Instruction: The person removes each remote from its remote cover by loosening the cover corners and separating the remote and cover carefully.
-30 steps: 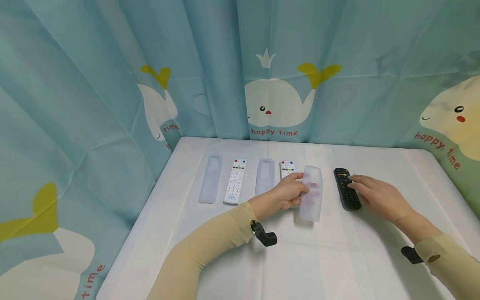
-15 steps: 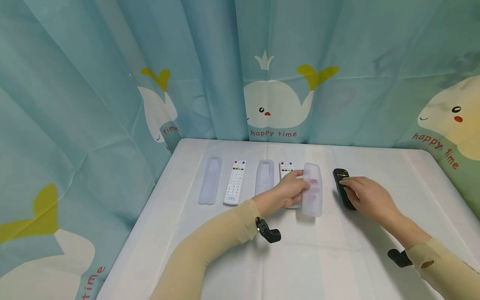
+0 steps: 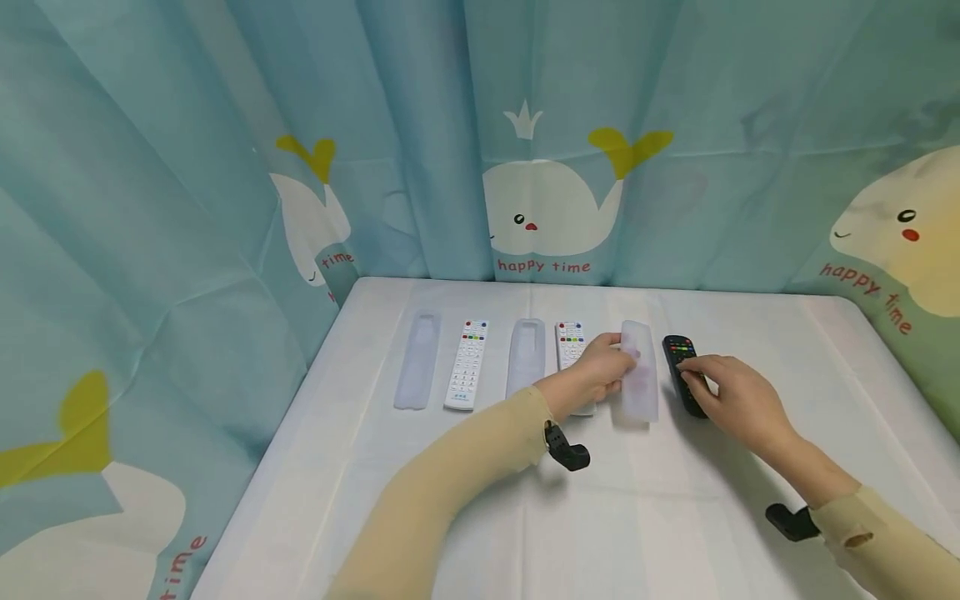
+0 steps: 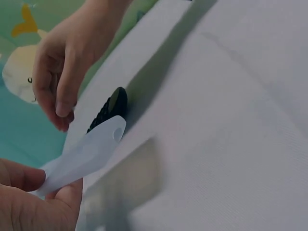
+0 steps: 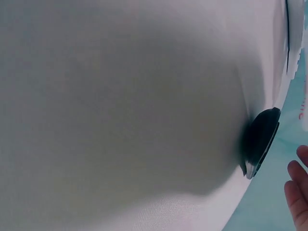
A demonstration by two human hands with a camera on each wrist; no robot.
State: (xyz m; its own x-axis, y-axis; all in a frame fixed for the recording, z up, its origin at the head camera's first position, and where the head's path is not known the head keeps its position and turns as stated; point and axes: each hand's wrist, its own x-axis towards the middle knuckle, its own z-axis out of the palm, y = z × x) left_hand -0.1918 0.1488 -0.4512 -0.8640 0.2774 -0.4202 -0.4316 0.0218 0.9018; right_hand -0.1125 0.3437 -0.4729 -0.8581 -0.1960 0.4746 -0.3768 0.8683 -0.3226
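Note:
My left hand [image 3: 602, 367] pinches a translucent remote control cover [image 3: 642, 396] between thumb and fingers, holding it raised above the table. In the left wrist view, the far end of the cover [image 4: 98, 149] points toward a black remote control [image 4: 118, 102]. My right hand [image 3: 742, 402] hovers just over the black remote control [image 3: 678, 350], its fingers bent loosely. A gap shows between those fingers and the remote in both wrist views. Partly behind my left hand lies a white remote control [image 3: 570, 342].
Left of my hands, another white remote control [image 3: 467, 367] lies between two translucent covers, the left one [image 3: 417, 362] and the right one [image 3: 527, 358]. All rest on a white-covered table [image 3: 645, 517]. A blue curtain [image 3: 420, 150] with whale prints hangs behind.
My left hand has carried the cover a little to the right, nearer the black remote. My right hand moved left over the remote and now stays there.

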